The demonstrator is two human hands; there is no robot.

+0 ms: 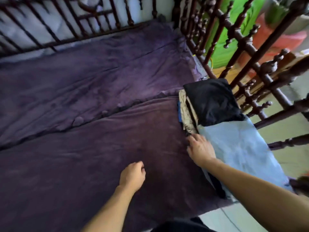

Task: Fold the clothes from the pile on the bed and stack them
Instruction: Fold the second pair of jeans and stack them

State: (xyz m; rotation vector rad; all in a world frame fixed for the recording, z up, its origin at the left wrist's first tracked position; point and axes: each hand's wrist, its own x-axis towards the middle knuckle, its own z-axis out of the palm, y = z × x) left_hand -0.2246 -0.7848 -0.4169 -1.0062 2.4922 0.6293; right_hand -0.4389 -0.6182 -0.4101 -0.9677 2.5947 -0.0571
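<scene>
A stack of folded clothes sits at the right edge of the bed. A black garment lies on top, with beige and blue layers showing at its left side. In front of it lies a long pale blue folded garment. My right hand rests flat on the left edge of the pale blue garment, fingers spread, touching the base of the stack. My left hand hovers over the bare bedding with fingers loosely curled, holding nothing.
The bed is covered with a purple blanket with a ridge running across it. Dark wooden railings enclose the back and right sides. Green and pink things show beyond the right railing.
</scene>
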